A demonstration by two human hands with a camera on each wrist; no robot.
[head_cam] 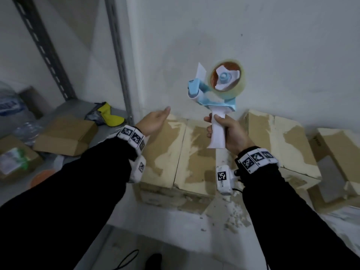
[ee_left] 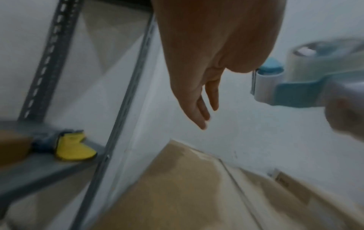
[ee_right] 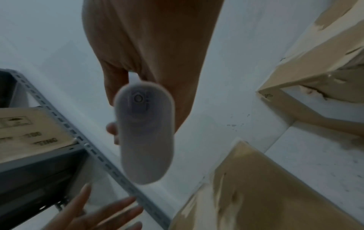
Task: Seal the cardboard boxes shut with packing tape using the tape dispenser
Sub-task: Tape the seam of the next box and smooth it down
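Count: one blue-and-white plastic tape dispenser [head_cam: 212, 98] carrying one roll of clear packing tape [head_cam: 227, 76]; three worn brown cardboard boxes on the floor along the white wall, left box [head_cam: 175, 152], middle box [head_cam: 280, 143], right box [head_cam: 339, 162].

Right hand [head_cam: 229, 133]: grip closed round the dispenser's white handle, fingers wrapped, tool held upright in the air above the left box, roll uppermost, clear of the wall. Left hand [head_cam: 153, 121]: grip open, fingers straight, holding nothing, hovering over the far left corner of the left box, apart from the dispenser.

Left of scene: grey slotted metal shelf unit [head_cam: 120, 55]. On its shelf, two small brown cardboard cartons [head_cam: 66, 135] and one yellow-and-dark fabric item [head_cam: 109, 115].

Writing: right wrist view shows a carton on the shelf [ee_right: 29, 127] printed with letters ending "TING"; rest blurred.

Room: left box sits just beside the shelf upright; a bare gap separates the left and middle boxes.
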